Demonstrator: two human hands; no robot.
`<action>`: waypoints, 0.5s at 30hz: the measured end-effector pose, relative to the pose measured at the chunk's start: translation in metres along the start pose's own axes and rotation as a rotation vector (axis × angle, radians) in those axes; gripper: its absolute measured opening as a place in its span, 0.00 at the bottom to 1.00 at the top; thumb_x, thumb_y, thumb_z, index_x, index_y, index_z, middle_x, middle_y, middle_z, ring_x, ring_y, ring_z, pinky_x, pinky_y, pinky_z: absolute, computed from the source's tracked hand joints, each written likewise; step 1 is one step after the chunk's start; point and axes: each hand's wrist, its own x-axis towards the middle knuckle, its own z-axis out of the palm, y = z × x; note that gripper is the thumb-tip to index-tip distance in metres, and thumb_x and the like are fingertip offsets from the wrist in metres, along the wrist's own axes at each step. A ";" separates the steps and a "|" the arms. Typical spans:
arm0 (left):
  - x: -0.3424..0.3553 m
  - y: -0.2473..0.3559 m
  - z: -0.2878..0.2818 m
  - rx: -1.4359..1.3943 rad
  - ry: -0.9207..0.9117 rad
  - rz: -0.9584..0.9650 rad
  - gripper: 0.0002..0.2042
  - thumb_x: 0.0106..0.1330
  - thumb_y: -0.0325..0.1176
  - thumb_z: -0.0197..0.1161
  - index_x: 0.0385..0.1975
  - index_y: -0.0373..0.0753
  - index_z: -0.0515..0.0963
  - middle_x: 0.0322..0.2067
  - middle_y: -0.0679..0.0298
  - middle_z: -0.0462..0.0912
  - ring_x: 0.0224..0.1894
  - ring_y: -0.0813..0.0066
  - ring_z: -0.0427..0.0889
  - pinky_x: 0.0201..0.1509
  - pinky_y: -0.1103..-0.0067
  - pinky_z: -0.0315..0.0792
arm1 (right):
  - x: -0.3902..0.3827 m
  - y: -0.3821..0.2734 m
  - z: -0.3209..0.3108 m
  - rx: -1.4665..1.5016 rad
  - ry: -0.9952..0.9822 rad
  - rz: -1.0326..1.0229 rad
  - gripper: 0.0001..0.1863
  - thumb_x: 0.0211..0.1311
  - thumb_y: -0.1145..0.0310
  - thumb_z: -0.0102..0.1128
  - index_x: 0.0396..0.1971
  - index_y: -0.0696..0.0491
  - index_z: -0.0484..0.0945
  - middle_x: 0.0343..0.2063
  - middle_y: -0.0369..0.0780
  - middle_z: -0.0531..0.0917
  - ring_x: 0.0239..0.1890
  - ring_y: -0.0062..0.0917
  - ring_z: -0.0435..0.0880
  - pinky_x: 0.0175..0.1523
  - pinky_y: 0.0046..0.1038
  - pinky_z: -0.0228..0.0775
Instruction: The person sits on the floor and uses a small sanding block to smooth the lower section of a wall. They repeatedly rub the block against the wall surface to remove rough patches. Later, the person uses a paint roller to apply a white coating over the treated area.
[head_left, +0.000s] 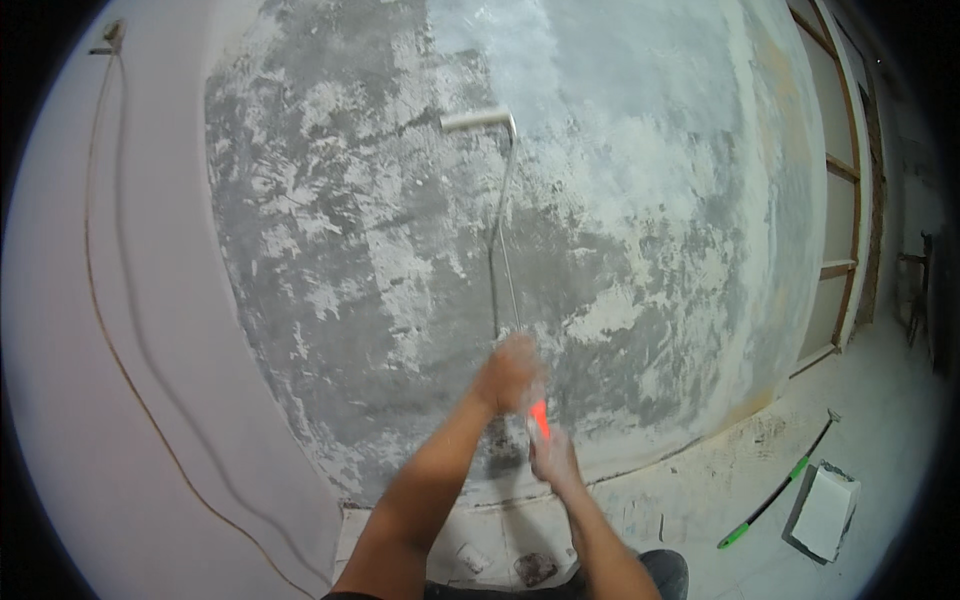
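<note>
A paint roller with a white sleeve (472, 121) and a long, thin metal frame reaches up the patchy grey-and-white wall (330, 330). Its sleeve lies level against the upper middle of the wall, where wet-looking white coating borders it on the right. My left hand (512, 374) is closed round the upper part of the roller's grip, slightly blurred. Lower down, my right hand (553, 457) wraps the bottom end of the same grip. Between the two hands a bit of the orange handle (541, 417) shows.
A tan cord (110, 330) hangs down the smooth white wall at left. On the floor at right lie a green-and-black pole tool (779, 490) and a white rectangular block or tray (828, 512). A wood-framed panel (838, 215) stands beyond the wall's right edge.
</note>
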 end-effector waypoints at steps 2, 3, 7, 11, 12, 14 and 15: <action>0.039 -0.019 -0.014 -0.006 0.067 -0.015 0.12 0.48 0.44 0.63 0.26 0.43 0.79 0.28 0.58 0.78 0.38 0.52 0.77 0.51 0.59 0.71 | 0.027 -0.048 -0.014 -0.094 -0.003 -0.059 0.32 0.69 0.43 0.52 0.14 0.55 0.72 0.10 0.35 0.71 0.13 0.21 0.71 0.19 0.31 0.60; 0.064 -0.032 -0.027 -0.062 0.022 -0.049 0.12 0.47 0.44 0.63 0.25 0.43 0.79 0.26 0.58 0.77 0.36 0.51 0.76 0.48 0.59 0.70 | 0.043 -0.079 -0.023 -0.148 0.009 -0.076 0.33 0.69 0.42 0.52 0.13 0.55 0.72 0.09 0.35 0.70 0.12 0.21 0.71 0.18 0.31 0.60; 0.108 -0.037 -0.044 -0.031 -0.094 -0.098 0.12 0.48 0.44 0.63 0.25 0.43 0.79 0.27 0.57 0.76 0.35 0.50 0.75 0.47 0.57 0.69 | 0.068 -0.110 -0.041 -0.167 -0.009 0.045 0.34 0.68 0.41 0.53 0.13 0.56 0.72 0.08 0.36 0.70 0.09 0.25 0.69 0.17 0.32 0.59; 0.017 0.023 0.002 -0.128 0.032 -0.059 0.08 0.48 0.40 0.64 0.24 0.45 0.78 0.25 0.57 0.76 0.36 0.49 0.76 0.51 0.56 0.69 | -0.014 -0.050 -0.030 -0.205 0.043 0.006 0.33 0.68 0.43 0.53 0.18 0.62 0.76 0.12 0.48 0.75 0.16 0.36 0.79 0.25 0.40 0.68; 0.004 0.036 0.007 -0.182 -0.012 -0.082 0.09 0.47 0.40 0.64 0.26 0.45 0.80 0.26 0.56 0.77 0.39 0.49 0.77 0.55 0.55 0.70 | -0.031 -0.046 -0.027 -0.224 0.099 -0.006 0.33 0.68 0.44 0.53 0.21 0.63 0.77 0.14 0.53 0.77 0.20 0.41 0.82 0.29 0.43 0.70; 0.000 0.022 0.007 -0.156 -0.073 -0.086 0.14 0.45 0.43 0.66 0.31 0.45 0.82 0.28 0.58 0.78 0.44 0.50 0.79 0.60 0.56 0.69 | -0.026 -0.054 -0.019 -0.202 0.182 -0.085 0.32 0.68 0.44 0.53 0.23 0.62 0.79 0.17 0.56 0.78 0.24 0.46 0.83 0.32 0.44 0.71; 0.000 0.013 0.004 -0.143 -0.111 -0.090 0.17 0.44 0.44 0.66 0.33 0.45 0.84 0.29 0.59 0.79 0.46 0.51 0.79 0.62 0.56 0.68 | -0.017 -0.066 -0.023 -0.211 0.124 -0.068 0.32 0.69 0.44 0.53 0.23 0.63 0.79 0.17 0.56 0.78 0.25 0.48 0.83 0.32 0.45 0.71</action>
